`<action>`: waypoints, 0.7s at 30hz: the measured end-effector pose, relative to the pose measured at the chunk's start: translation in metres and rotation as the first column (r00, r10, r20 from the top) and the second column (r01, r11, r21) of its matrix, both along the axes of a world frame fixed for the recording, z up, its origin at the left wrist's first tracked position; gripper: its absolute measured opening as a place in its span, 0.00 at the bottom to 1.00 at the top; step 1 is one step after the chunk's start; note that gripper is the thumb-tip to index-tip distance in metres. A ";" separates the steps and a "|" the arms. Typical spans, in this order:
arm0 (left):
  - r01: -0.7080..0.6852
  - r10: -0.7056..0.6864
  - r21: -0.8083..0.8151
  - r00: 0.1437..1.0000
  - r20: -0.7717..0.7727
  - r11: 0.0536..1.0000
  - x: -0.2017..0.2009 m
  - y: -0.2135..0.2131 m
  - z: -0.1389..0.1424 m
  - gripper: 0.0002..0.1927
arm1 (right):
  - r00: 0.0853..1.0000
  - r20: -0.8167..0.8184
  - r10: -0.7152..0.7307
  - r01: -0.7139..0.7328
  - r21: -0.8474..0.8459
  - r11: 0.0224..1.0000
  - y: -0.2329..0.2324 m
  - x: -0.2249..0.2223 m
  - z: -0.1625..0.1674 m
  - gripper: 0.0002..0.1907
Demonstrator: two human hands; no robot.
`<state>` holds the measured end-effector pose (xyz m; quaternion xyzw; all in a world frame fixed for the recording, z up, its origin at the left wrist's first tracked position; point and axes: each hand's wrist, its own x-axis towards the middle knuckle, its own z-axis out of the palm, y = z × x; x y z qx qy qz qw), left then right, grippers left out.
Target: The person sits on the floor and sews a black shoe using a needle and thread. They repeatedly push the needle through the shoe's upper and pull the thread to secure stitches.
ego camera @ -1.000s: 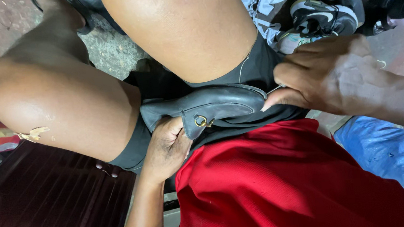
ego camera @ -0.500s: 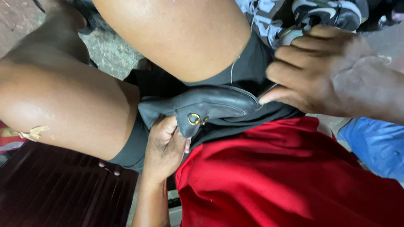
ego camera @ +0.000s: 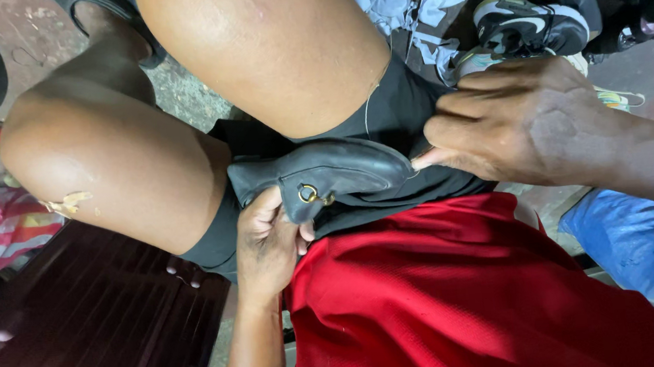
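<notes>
Gripping black shoe point(ego camera: 326, 177) in lap | left hand point(ego camera: 267, 246) fingers underneath | right hand point(ego camera: 515, 125) fingers apparently pinching its edge

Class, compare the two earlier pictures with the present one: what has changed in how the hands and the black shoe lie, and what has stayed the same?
Little has changed. The right hand has shifted slightly left along the black leather shoe, its fingertips now pinching the shoe's end. The left hand keeps its grip under the shoe beside the brass ring. Nothing was let go. The shoe stays on the lap between the knees, above the red shirt.
</notes>
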<state>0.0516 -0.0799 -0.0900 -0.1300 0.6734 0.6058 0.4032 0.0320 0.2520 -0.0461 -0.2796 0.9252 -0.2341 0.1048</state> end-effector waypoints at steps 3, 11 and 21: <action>-0.199 0.196 0.041 0.978 0.070 0.979 0.002 0.005 0.005 0.11 | 0.998 0.059 -0.018 0.011 0.124 0.992 0.012 0.005 -0.006 0.20; -0.115 0.039 -0.215 0.943 -0.331 0.970 -0.005 0.014 0.052 0.10 | 0.976 0.213 0.034 -0.056 0.099 0.994 0.035 0.012 -0.010 0.18; 0.160 -0.500 -0.476 0.188 -0.845 0.865 -0.012 0.093 0.083 0.10 | 0.984 0.177 -0.005 0.040 -0.191 0.981 0.021 0.024 0.000 0.21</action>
